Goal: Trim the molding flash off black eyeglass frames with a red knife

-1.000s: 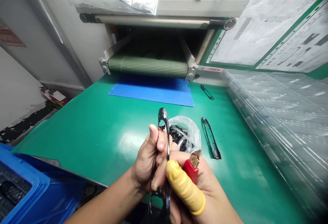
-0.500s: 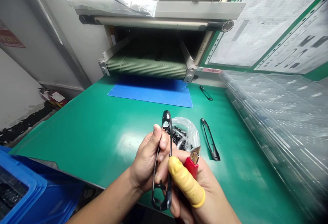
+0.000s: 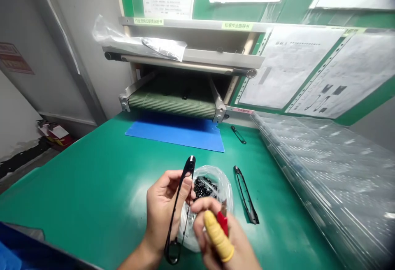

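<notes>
While the left hand (image 3: 159, 208) keeps its grip closed around a black frame (image 3: 190, 164) above the green desk (image 3: 101, 196), the right hand (image 3: 227, 237) holds a red cutter (image 3: 222, 222) just beside it.

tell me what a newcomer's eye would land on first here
Probably the bright yellow finger cover on the right hand, beside the red cutter it holds. Next might come the long black frame in the left hand, just left of a clear plastic bag of small black bits. Farther back, a blue sheet lies on the green table below the conveyor belt's end.
</notes>
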{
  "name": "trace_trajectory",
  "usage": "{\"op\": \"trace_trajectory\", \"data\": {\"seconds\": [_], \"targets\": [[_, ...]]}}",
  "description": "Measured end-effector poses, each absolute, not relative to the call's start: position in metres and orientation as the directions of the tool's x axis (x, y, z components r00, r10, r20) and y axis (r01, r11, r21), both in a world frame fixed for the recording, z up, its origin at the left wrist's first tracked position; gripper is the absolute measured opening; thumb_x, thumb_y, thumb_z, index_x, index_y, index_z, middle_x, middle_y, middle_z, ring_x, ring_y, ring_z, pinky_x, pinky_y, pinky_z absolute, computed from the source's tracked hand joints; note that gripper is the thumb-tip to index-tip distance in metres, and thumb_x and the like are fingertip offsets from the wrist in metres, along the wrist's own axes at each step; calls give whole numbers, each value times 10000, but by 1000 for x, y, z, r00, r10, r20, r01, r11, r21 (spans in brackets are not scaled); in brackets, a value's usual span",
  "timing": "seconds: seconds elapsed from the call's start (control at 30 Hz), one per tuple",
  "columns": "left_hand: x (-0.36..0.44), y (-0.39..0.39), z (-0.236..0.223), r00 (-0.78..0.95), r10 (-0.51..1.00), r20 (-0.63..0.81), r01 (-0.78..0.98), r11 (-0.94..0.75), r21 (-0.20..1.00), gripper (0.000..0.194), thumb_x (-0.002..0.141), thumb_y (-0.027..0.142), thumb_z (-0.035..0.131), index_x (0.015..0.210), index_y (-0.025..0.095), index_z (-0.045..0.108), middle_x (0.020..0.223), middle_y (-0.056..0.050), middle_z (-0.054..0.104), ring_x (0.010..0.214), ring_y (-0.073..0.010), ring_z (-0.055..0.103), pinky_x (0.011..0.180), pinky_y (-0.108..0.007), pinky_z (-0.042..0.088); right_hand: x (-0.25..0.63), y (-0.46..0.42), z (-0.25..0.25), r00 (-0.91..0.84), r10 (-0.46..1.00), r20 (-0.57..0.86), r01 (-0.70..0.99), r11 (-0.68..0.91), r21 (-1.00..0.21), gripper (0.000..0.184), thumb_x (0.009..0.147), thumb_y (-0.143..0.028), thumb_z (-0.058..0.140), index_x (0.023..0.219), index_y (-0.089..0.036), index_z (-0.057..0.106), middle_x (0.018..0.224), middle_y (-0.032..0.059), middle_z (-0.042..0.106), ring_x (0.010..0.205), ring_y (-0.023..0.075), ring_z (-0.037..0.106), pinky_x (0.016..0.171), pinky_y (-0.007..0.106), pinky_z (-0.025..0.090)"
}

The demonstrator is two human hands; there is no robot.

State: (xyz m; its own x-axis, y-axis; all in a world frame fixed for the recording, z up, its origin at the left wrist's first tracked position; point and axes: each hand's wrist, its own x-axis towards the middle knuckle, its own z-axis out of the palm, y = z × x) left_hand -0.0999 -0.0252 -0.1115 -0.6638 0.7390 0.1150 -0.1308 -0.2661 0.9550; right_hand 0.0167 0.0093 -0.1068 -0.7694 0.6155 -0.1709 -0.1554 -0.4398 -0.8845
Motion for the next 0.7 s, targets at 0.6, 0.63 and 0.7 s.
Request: {"op": "trace_trajectory", "data": {"seconds": [0.6,0.63,0.7], "targets": [[-108,-22,-89,-76,982,-171,-184,154,971,47,620,138,765,596,178,756,610,-33,678,571,-145,627,546,-207,424,43,61,-100,-866,494,-81,1,-159,-987,473,718,-520,753,754,-182,425,550,-9,589,451,59,475,400,131,309],[-108,-21,-85,-58,986,-157,-142,147,979,82,664,128,716,622,179,765,626,-41,688,588,-140,619,562,-205,425,43,61,-101,-868,487,-95,3,-186,-983,485,734,-557,724,759,-190,406,535,-13,588,428,52,458,401,135,307],[-106,-21,-81,-38,991,-127,-110,122,986,152,735,147,641,676,182,776,646,-56,705,626,-140,607,602,-211,439,46,64,-106,-859,497,-120,31,-185,-982,504,762,-616,662,751,-205,371,518,-12,593,385,43,422,401,149,295]]}}
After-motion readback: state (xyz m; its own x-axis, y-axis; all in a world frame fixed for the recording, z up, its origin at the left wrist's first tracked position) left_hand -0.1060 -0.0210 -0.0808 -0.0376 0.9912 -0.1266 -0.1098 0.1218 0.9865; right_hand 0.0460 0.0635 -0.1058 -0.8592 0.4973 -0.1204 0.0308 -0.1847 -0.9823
